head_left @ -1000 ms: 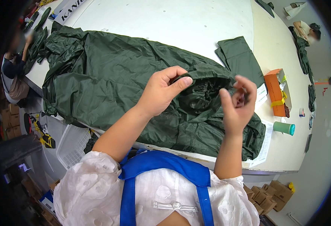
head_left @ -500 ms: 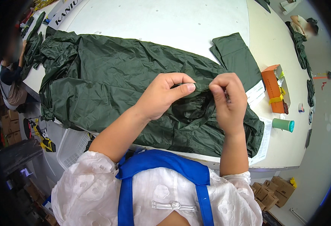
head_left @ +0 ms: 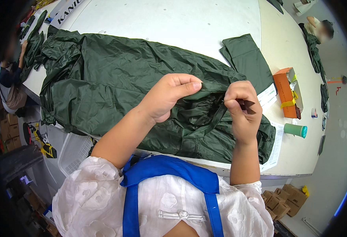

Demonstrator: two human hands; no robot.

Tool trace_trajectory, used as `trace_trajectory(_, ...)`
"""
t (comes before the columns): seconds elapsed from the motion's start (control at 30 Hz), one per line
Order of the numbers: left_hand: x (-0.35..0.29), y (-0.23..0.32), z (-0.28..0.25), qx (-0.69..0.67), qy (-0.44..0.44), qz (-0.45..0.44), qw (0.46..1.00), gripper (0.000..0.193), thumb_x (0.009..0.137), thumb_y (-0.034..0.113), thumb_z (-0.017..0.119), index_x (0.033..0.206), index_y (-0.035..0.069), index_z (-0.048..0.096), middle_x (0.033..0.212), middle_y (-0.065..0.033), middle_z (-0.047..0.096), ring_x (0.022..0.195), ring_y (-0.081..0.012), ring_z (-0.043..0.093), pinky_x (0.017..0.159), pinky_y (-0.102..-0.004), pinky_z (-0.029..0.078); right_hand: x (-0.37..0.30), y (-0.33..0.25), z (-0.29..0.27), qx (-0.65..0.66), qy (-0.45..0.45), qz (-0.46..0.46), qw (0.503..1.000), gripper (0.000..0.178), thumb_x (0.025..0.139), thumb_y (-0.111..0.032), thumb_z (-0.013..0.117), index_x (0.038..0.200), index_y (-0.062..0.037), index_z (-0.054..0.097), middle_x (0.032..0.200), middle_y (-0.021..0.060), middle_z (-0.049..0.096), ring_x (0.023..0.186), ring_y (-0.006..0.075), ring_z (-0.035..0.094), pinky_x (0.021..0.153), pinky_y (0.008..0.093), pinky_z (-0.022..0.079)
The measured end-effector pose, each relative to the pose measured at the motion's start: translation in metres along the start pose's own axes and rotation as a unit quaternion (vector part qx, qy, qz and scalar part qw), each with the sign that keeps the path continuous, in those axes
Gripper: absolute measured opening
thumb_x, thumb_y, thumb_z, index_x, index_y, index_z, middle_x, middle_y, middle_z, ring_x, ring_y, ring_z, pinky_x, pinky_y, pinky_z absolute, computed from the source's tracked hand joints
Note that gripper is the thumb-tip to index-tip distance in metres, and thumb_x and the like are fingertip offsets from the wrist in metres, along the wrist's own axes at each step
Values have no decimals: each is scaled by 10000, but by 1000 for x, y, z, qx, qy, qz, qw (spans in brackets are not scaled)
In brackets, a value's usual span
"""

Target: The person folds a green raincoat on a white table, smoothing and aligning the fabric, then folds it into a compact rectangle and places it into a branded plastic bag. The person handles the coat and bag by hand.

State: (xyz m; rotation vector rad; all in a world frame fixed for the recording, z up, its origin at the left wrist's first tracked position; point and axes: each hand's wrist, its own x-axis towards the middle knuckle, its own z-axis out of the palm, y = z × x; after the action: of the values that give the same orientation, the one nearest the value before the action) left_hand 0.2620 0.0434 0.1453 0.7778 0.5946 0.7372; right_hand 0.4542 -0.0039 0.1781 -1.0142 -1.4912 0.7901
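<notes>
A dark green, thin, crinkled garment lies spread across the table in front of me. My left hand pinches its edge between thumb and fingers, lifting it a little. Across a gathered opening in the cloth, my right hand is closed on the same edge. A small dark brown piece with pointed corners sticks out from the fingers of that hand; its kind cannot be made out. The opening's dark, puckered inside shows between and below both hands.
A folded dark green cloth lies beyond my right hand. To the right are an orange box, a green cylinder and printed papers. A white plastic basket sits below the table's left edge. Two people handle similar cloth farther off.
My right hand has turned and shifted slightly, and the brown piece now shows in its fingers. My left hand has moved slightly left and up. The opening shows wider.
</notes>
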Motion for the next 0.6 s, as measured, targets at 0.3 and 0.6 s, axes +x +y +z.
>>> trace_trajectory(0.3,-4,2,-6,17,-8,24,1000,185,887,85,581,1028,-18,639,953,-36,655,853,-84,590,790,-236,471,-5,-22,-39,-15,-83,60,995,582,759,-531,715,987,2,655,861,31,623,657,44,560,528,164,391)
trace_trajectory(0.6,31,2,-165,696,319,218,606,259,826,17,586,1069,105,564,929,-129,551,867,-362,563,733,-423,464,-40,185,-119,-446,117,278,843,339,890,-221,581,1145,-2,533,974,182,627,892,326,620,798,396,477)
